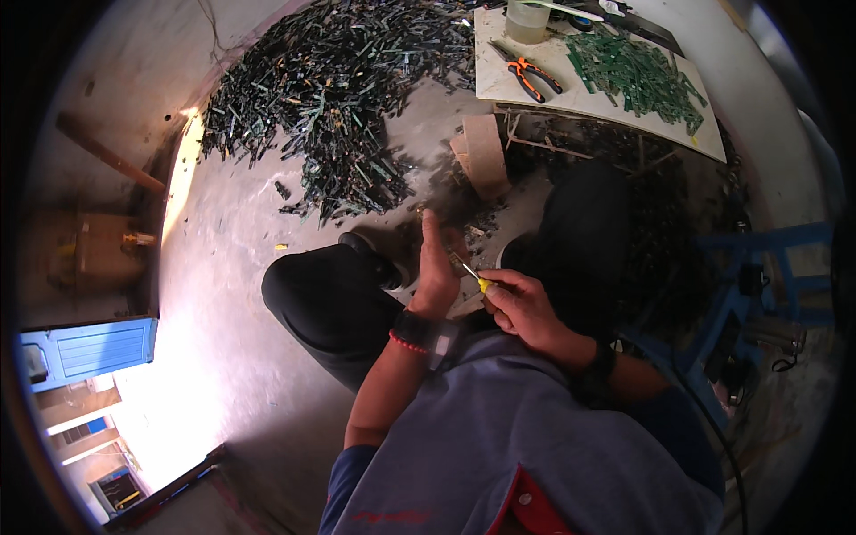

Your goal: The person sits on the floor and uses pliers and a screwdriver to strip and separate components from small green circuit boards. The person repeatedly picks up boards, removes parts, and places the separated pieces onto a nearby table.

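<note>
In front of my lap, my right hand [525,304] grips a screwdriver [483,285] by its yellow handle. The metal shaft points up and left at the palm side of my left hand [438,271]. My left hand is raised almost edge-on, one finger or the thumb pointing away from me. Something small and thin seems to lie at the screwdriver's tip, against the left fingers, but blur and shadow hide what it is. Whether those fingers close on it cannot be made out.
A big heap of dark electronic strips [334,100] covers the floor ahead. On a low white table [535,90] lie orange-black pliers [525,70], green circuit-board strips [635,77] and a cup of liquid [526,23]. Cardboard [485,157] leans below; a blue stool frame [722,314] stands right.
</note>
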A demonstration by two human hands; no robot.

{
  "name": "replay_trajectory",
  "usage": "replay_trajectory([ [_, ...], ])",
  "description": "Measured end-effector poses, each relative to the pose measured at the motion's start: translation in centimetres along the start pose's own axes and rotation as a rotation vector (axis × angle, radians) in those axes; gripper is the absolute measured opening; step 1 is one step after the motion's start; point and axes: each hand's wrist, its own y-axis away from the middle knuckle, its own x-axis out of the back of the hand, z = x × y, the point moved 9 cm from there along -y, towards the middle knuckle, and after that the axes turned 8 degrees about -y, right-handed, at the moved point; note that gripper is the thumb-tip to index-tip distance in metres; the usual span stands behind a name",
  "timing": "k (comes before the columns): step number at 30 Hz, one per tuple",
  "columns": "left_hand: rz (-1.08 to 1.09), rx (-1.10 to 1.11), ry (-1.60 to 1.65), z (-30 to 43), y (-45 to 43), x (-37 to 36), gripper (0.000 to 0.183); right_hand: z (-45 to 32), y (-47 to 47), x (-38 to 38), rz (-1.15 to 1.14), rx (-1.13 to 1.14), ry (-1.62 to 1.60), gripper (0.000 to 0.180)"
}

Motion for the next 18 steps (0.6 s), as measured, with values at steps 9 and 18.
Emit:
replay_trajectory([
  [9, -0.023, -0.027, -0.064, 1.4, 0.6, -0.9, 0.051, -4.6, 1.2, -1.5, 0.037, 0.740, 0.975, 0.030],
  [18, -0.308, 0.092, 0.139, -0.2, 1.7, -0.6, 0.026, -0.8, -0.3, -0.2, -0.070, -0.200, -0.231, 0.026],
])
